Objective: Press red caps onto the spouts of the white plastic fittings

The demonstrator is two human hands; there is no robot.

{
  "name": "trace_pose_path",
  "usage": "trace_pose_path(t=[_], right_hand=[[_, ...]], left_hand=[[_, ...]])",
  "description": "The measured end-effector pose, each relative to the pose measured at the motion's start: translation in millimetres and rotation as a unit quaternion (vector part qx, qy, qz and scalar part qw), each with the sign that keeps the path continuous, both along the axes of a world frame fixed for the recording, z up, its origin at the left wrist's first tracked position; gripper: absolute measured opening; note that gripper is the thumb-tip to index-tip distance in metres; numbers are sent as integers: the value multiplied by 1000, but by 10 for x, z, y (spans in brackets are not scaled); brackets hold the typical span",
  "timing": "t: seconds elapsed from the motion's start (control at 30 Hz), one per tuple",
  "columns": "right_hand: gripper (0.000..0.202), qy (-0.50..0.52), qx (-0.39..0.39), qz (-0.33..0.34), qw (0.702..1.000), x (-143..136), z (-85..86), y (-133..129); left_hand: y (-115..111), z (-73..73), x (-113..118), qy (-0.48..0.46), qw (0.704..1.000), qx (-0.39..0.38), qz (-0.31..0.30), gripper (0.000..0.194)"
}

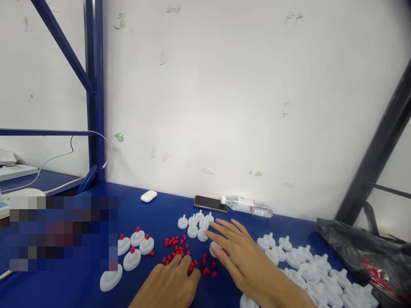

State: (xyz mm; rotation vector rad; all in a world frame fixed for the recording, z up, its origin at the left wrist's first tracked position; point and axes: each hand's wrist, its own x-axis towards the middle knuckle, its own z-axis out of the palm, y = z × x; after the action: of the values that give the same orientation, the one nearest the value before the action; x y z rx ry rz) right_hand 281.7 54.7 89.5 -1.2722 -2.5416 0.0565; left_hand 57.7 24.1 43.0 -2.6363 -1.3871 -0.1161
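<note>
- Fingers (221,233) of the right hand (244,261) lie spread and flat, tips touching a bare white cap (214,248) by a small cluster of caps (196,224); nothing is gripped
- left hand (171,284) rests curled over the near edge of the red plugs (183,252); whether it pinches one I cannot tell
- four finished caps (136,246) with red plugs fitted stand to the left
- many bare caps (308,269) remain at right; by my judgement, the work is at an early stage
</note>
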Motion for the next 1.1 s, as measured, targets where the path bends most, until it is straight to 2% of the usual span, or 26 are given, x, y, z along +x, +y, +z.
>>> trace_pose_path(t=[0.13,0.27,0.5,0.6,0.8,0.97,1.1], right_hand=[[51,-13,-32,33,999,-40,66,5],[52,-3,-55,55,997,-43,32,26],[45,50,-11,44,998,24,-38,50],[43,64,5,38,997,31,-81,82],[32,78,4,53,996,21,-178,135],[12,118,2,41,992,1,-168,159],[9,171,-13,29,985,22,-131,168]], left_hand=[[-6,6,40,24,1000,-8,7,34],[-15,11,52,31,999,-10,0,31],[-143,272,80,51,998,-45,10,39],[-179,342,93,61,997,-52,1,35],[-189,285,76,54,998,-21,-15,28],[-207,254,60,21,999,28,-23,26],[-214,272,61,-23,998,53,-15,24]])
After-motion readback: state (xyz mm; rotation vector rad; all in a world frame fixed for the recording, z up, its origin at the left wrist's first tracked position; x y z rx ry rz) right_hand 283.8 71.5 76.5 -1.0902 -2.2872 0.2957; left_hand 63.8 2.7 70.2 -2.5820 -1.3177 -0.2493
